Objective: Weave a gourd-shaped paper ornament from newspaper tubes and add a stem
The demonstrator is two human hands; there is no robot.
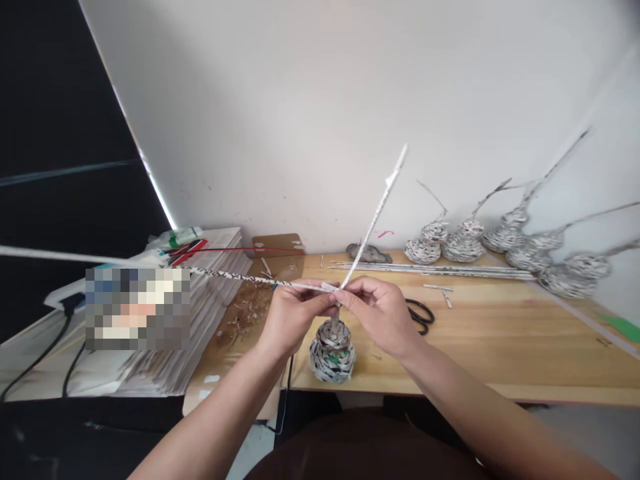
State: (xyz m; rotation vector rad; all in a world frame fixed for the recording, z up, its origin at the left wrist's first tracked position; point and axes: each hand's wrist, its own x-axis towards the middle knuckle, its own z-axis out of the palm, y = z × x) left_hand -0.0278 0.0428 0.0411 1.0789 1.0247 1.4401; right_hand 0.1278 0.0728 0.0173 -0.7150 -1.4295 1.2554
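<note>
A small gourd-shaped figure woven from rolled newspaper (333, 353) is at the table's front edge, directly below both hands. Above its narrow neck, my left hand (295, 313) pinches a long paper tube (240, 275) that runs off to the left edge of the view. My right hand (377, 308) meets it there, thumb and fingers closed on a second paper tube (375, 217) that slants up to the right. Fingertips of both hands nearly touch, and they partly hide where the tubes cross at the neck.
Black-handled scissors (421, 317) lie right of my right hand. Behind are a bundle of paper tubes (450, 270), a grey lump (369, 254) and several finished woven gourds (464, 241). At left stands a tall paper stack (200, 320) beside a brown board (240, 340) with scraps.
</note>
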